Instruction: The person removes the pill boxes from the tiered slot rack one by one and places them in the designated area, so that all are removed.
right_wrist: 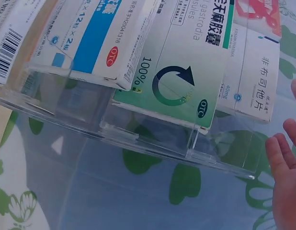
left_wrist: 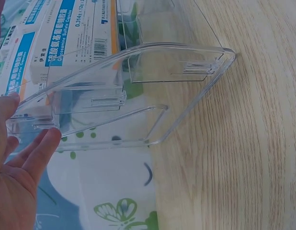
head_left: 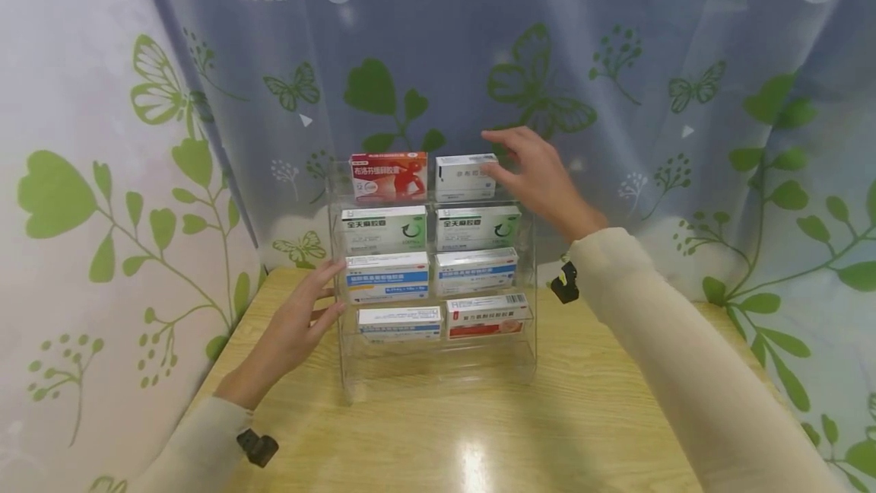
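A clear acrylic tiered rack (head_left: 438,371) stands on a wooden table (head_left: 588,432) and holds several medicine boxes in two columns. On the top tier sit a red box (head_left: 388,176) and a white box (head_left: 465,176). My right hand (head_left: 509,158) hovers open at the white box's right end; in the right wrist view its fingers (right_wrist: 282,158) stay just clear of the white box (right_wrist: 253,76) and the green box (right_wrist: 181,72). My left hand (head_left: 331,291) lies with straight fingers against the rack's left side panel (left_wrist: 186,96), fingertips (left_wrist: 47,141) on its rear edge.
Green boxes (head_left: 383,228) fill the second tier, blue-and-white boxes (head_left: 386,276) the third, and a red-and-white box (head_left: 487,314) sits at the bottom right. A leaf-and-butterfly curtain (head_left: 616,59) hangs close behind the rack. Bare tabletop lies in front of it.
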Tool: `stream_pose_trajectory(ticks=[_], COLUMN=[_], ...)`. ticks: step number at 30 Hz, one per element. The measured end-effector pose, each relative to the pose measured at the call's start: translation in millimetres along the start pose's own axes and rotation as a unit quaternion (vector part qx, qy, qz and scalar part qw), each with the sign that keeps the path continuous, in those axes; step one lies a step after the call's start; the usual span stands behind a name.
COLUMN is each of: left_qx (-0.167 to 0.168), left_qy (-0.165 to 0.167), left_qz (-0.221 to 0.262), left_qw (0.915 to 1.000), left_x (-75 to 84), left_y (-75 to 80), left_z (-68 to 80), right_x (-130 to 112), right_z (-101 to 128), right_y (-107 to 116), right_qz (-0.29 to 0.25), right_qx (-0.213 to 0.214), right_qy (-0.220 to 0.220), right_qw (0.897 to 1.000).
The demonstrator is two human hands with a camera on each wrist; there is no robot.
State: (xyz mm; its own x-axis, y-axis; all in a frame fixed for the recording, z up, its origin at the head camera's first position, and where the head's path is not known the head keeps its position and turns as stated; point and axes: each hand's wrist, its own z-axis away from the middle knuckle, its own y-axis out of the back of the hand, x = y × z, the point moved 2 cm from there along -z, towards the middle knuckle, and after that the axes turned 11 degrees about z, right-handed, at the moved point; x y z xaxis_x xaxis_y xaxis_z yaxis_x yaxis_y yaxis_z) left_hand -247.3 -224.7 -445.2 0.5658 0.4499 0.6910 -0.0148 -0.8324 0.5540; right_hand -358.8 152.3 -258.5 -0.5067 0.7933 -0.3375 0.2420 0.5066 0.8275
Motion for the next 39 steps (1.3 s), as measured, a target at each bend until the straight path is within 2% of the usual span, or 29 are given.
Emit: stream_pose_trajectory(ticks=[7,13,22,30,35,39], left_qx=[0.001,0.002,0.003,0.006,0.004,0.0], left_qy=[-0.007,-0.01,-0.013,-0.022,-0.015,-0.005], left_qz=[0.003,0.003,0.004,-0.005,-0.004,-0.004], left_qw=[1.0,0.9999,0.9999,0.9997,0.9999,1.0], left_x=[1.5,0.3,-0.9,-0.7,0.0,0.0], left_y=[-0.1,-0.7,-0.6,-1.1,-0.4,-0.1], left_z=[0.4,0.9,0.8,-0.3,-0.3,0.2], right_x=[-3,-2,-1,-4,-6,-9], right_z=[-9,-10,-11,-12,-12,-12], right_y=[-6,-9,-15,-15,-11,0], right_qz=[0.061,0.072,0.065,0.081,0.057,0.037], right_qx=[-0.029,-0.045,-0.045,-0.06,-0.026,0.041], right_qy=[0.015,0.003,-0.016,-0.008,-0.004,0.018], right_qw=[0.998,0.996,0.997,0.995,0.998,0.998])
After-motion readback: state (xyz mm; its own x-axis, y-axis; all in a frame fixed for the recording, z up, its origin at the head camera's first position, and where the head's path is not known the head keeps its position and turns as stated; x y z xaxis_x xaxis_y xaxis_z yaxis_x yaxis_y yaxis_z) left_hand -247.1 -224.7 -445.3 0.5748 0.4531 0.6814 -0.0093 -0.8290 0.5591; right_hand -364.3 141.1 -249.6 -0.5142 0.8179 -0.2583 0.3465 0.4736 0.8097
